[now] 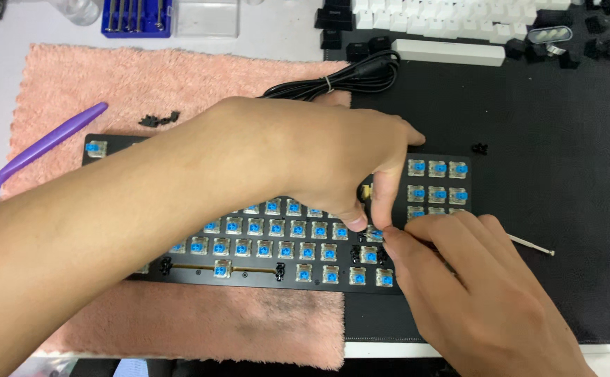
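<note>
**A:** Where is the keyboard relative to the hands?

**B:** The keyboard (pixel 277 244) lies flat across the middle of the scene, partly on a pink towel (pixel 144 84) at the left and partly on a black mat (pixel 549 209) at the right. Both hands are over its right part. The left hand (pixel 333 157) reaches across from the near left, fingers pinched down on a switch (pixel 373 234). The right hand (pixel 458 279) comes in from the near right, its fingertips meeting that same switch and gripping a thin metal tool (pixel 532 244) that pokes out to the right.

**B:** The two hands touch at the fingertips.

**A:** How does the keyboard look?

**B:** A black plate with its keycaps off, showing rows of clear switches with blue stems.
</note>
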